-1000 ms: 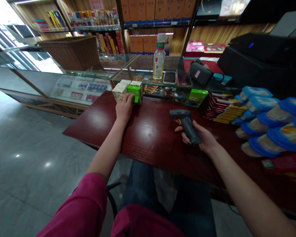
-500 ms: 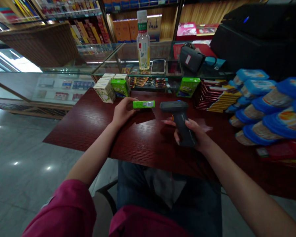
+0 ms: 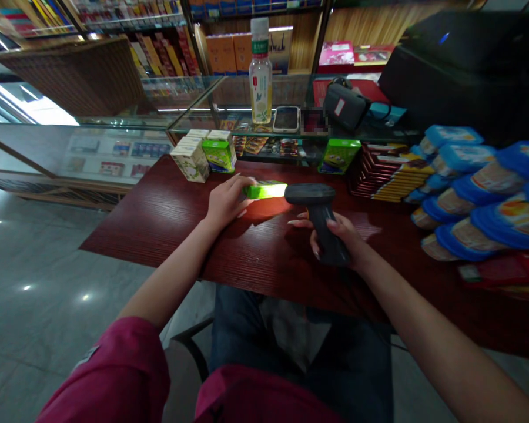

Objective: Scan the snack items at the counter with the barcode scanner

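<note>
My left hand is closed on one end of a small green box, held just over the dark red wooden counter. In my right hand is a black barcode scanner, gripped by its handle. The scanner's head is right beside the box's free end and its light falls brightly on the box's side, washing out the print. Whether scanner and box touch, I cannot tell. Behind my left hand stand another green box and several pale patterned boxes.
A green box stands at the counter's back, beside stacked red and yellow packets. Blue-lidded tubs fill the right side. Behind, a glass display case carries a bottle, a phone and a black case.
The scanner's light has come on and brightens the green box. My left hand has brought the box slightly right and down, closer to the scanner's head.
</note>
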The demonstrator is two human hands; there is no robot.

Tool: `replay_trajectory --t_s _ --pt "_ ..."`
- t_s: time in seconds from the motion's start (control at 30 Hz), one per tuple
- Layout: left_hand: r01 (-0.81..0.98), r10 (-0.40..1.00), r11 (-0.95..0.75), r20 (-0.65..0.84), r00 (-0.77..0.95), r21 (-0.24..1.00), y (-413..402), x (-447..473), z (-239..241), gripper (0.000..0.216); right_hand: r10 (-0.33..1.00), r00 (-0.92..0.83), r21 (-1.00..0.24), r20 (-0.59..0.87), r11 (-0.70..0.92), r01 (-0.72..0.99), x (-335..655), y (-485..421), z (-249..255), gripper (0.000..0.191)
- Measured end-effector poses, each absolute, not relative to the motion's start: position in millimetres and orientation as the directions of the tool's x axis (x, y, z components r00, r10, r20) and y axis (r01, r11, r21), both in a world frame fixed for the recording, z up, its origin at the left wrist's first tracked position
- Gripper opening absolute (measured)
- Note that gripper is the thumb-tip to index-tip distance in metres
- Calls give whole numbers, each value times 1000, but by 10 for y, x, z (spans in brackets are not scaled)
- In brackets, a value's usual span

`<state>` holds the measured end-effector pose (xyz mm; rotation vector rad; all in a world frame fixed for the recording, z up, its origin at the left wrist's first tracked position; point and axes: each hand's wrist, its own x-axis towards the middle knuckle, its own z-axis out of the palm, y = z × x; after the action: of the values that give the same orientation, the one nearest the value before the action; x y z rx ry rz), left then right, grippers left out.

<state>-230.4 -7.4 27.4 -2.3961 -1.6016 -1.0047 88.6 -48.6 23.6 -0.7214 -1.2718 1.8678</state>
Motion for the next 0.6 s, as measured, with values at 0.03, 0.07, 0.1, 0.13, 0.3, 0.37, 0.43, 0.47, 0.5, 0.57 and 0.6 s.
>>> replay_trajectory --t_s 0.03,0.07,0.1,0.13,0.3,0.37,0.43,0.47,0.5,0.57,0.6 --pt "847 790 -454 564 239 278 -71 -2308 271 30 833 -552 -937 -34 -219 -272 884 -492 246 58" --pt "838 785 -466 569 245 282 -67 -2317 264 32 839 -543 -937 -31 -214 -278 882 -497 257 58" --pt "828 775 -480 582 246 289 -62 -2328 253 35 848 -530 -936 -27 -208 -285 882 -499 269 58" --pt "816 764 -492 601 237 303 -55 -2341 237 40 857 -515 -935 -20 -197 -293 885 -497 280 57" --pt "760 704 -494 707 67 421 -11 -2343 155 55 904 -428 -928 1 -159 -338 962 -445 308 54" --pt "754 693 -510 717 75 414 17 -2258 166 47 920 -392 -923 -12 -161 -349 1041 -442 306 53" --pt "745 684 -546 718 131 384 60 -2105 206 41 934 -356 -924 -21 -154 -349 1161 -477 296 51" --pt "736 682 -569 711 171 368 90 -2007 231 39 939 -345 -927 -22 -149 -345 1239 -511 288 50" --pt "723 682 -592 699 215 355 125 -1900 255 38 941 -337 -930 -21 -142 -338 1327 -554 278 49" --pt "693 682 -637 667 301 338 212 -1679 301 40 944 -330 -938 -13 -126 -324 1523 -658 256 48" --pt "675 679 -660 647 347 330 262 -1575 321 43 945 -328 -941 -12 -122 -316 1623 -713 246 48"
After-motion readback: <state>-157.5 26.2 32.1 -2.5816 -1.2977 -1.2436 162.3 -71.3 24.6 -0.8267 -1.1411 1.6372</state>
